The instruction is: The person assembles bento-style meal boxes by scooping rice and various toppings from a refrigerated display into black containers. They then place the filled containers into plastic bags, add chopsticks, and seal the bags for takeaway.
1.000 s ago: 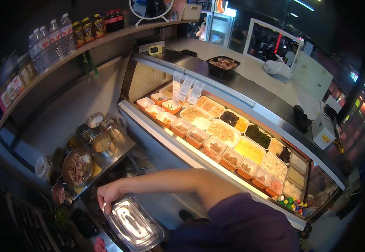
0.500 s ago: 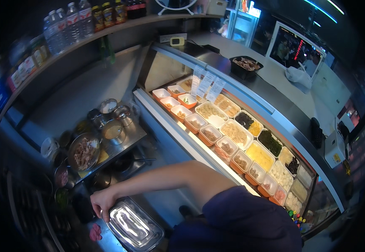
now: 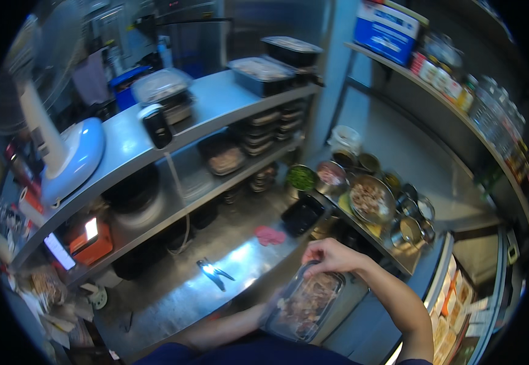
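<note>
A rectangular food container (image 3: 307, 304) with a clear lid is held up in front of me, slightly blurred. Mixed pieces that look like meat show through the lid. My right hand (image 3: 326, 254) pinches the container's far edge at the lid. Along its left side lies my left hand (image 3: 267, 313), smeared by motion and partly hidden by the container, gripping that side. Beyond the container, a black empty tray (image 3: 303, 215) sits on the steel counter (image 3: 173, 307). A pink cloth (image 3: 270, 236) lies beside that tray, and a dark tong-like tool (image 3: 216, 272) rests farther left.
Right of the tray stand pots and bowls, including a large pan of meat (image 3: 371, 199) and a pot of chopped greens (image 3: 301, 178). A steel shelf (image 3: 216, 97) holding lidded containers overhangs the counter. The lit food display (image 3: 453, 304) is at lower right.
My view has swung left from the display case to the counter and shelves. The container, previously low by my right hand, is now raised with both hands on it, and food shows inside.
</note>
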A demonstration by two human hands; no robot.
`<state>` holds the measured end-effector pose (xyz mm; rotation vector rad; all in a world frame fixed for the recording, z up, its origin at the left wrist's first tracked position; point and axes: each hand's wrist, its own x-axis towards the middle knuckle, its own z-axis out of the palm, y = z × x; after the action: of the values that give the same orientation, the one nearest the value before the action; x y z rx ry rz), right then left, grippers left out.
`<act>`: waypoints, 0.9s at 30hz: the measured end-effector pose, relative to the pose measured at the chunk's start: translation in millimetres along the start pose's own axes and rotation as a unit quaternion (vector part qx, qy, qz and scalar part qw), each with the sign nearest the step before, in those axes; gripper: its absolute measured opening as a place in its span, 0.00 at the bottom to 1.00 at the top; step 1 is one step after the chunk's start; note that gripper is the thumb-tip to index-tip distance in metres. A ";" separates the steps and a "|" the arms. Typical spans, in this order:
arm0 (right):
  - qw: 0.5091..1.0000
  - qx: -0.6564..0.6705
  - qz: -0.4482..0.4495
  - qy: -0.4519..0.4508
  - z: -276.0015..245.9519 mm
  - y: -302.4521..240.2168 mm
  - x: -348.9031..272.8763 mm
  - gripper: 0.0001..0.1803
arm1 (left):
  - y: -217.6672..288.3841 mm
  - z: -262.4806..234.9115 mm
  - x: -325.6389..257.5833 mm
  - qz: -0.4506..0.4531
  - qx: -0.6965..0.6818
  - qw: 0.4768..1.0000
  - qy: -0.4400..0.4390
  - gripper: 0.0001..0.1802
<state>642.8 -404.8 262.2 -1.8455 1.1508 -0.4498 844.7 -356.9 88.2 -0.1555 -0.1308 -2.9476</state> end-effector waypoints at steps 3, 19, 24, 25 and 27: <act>0.998 -0.009 -0.060 0.012 10.8 -16.3 40.5 0.19 | 13.6 -3.8 -25.6 0.060 0.013 0.996 0.057 0.33; 0.988 0.039 0.119 -0.087 22.9 -21.5 144.4 0.11 | 47.7 -15.9 -43.4 0.244 0.033 0.951 0.189 0.27; 0.994 0.074 0.078 -0.027 25.1 15.1 140.6 0.12 | 81.6 -8.6 -70.1 0.290 0.048 0.940 0.172 0.32; 0.984 0.043 0.175 -0.017 19.4 9.8 144.3 0.12 | 89.1 -8.0 -73.7 0.291 0.054 0.942 0.156 0.33; 0.984 -0.044 0.175 -0.012 18.8 11.1 154.8 0.14 | 109.9 -1.0 -100.1 0.248 -0.010 0.968 -0.033 0.35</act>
<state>727.6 -529.4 220.9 -1.6710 1.4631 -0.1774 963.4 -446.5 84.6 -0.2484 -0.0586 -2.4464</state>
